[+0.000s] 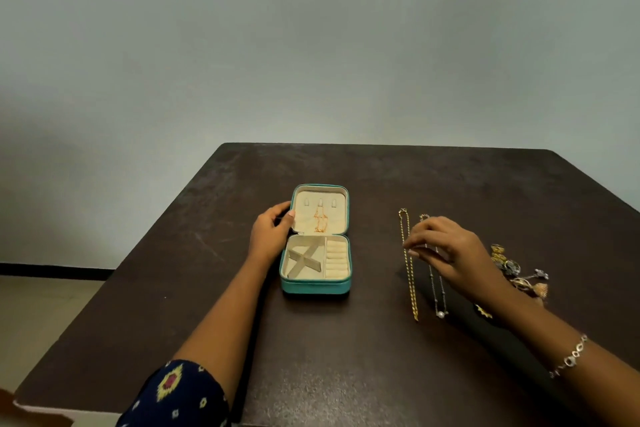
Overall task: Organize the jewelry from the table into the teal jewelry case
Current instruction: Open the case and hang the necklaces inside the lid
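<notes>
The teal jewelry case (pixel 315 286) lies open mid-table, cream inside, with a thin gold chain (pixel 320 220) hanging from the middle hook in its lid. My left hand (pixel 272 231) holds the lid's left edge. To the right a gold chain necklace (pixel 410 274) and a silver chain with a pearl (pixel 437 291) lie stretched out side by side. My right hand (pixel 446 250) hovers over them, its fingertips pinched at the gold chain's upper part. A pile of small jewelry pieces (pixel 516 270) sits just right of that hand.
The dark brown table (pixel 346 357) has its left edge near my left elbow and its far edge against a pale wall. A small gold piece (pixel 483 311) lies beside my right forearm. A silver bracelet (pixel 571 355) is on my right wrist.
</notes>
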### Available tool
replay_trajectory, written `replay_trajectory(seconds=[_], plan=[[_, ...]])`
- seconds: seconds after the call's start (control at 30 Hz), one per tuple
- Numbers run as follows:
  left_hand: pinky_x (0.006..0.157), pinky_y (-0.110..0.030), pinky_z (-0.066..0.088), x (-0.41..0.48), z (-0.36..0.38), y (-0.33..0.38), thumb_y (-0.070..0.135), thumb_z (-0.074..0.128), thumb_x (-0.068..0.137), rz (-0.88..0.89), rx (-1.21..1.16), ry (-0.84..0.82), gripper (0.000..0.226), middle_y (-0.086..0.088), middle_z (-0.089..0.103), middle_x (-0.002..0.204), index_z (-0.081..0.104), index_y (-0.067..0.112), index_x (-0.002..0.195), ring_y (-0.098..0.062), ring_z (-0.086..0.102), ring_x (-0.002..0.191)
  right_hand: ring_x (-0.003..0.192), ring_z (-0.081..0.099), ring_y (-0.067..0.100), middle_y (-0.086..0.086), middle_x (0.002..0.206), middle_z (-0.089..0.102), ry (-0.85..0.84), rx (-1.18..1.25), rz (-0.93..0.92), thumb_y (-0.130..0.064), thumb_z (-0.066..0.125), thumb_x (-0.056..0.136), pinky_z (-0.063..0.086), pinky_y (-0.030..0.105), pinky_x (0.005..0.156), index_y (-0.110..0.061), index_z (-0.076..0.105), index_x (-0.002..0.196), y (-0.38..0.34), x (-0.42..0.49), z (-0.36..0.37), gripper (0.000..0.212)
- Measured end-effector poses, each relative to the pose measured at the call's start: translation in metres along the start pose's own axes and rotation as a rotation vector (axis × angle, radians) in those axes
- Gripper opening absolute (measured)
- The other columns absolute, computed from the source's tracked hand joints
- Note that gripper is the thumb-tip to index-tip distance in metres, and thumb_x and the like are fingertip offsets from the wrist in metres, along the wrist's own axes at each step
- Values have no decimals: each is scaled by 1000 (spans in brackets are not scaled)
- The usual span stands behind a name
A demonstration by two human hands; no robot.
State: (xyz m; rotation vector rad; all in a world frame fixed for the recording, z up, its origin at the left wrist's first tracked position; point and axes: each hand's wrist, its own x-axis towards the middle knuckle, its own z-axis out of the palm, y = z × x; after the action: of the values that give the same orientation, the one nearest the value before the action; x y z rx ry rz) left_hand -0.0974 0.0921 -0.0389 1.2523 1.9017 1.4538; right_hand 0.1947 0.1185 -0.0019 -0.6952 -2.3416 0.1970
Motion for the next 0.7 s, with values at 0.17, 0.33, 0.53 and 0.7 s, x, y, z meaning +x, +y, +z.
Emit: replay_trajectory(seconds=[0.17, 0.33, 0.53, 0.7], plan=[[79, -29, 45, -2, 1, 5, 13, 52, 92, -1, -5, -3, 30, -10, 63, 115, 59, 7, 120, -14, 56, 95, 88, 51, 2, -13, 90, 58, -71, 27, -27, -37, 51, 84, 46, 19, 73, -23, 67, 87, 6, -35, -4, 22], [76, -27, 43, -2, 1, 8, 11, 51, 92, -24, 14, 5, 30, -11, 62, 118, 58, 6, 121, -12, 54, 94, 84, 49, 3, -10, 90, 55, -131, 49, -71, -42, 49, 88, 43, 20, 70, -20, 68, 86, 9, -57, 5, 30], [74, -29, 48, 2, -1, 7, 13, 51, 92, -93, -8, -12, 29, -12, 62, 117, 58, 6, 120, -16, 57, 92, 85, 48, 4, -7, 88, 55, -106, 52, -76, -45, 46, 90, 40, 16, 69, -23, 66, 88, 7, -67, 10, 30], [60, -21, 47, 13, -12, 15, 11, 52, 91, -93, -56, 68, 24, -18, 63, 106, 60, 1, 112, -25, 56, 70, 83, 48, 6, -3, 87, 57, -113, 0, -130, -35, 53, 87, 37, 15, 67, -21, 67, 88, 6, -67, 12, 20]])
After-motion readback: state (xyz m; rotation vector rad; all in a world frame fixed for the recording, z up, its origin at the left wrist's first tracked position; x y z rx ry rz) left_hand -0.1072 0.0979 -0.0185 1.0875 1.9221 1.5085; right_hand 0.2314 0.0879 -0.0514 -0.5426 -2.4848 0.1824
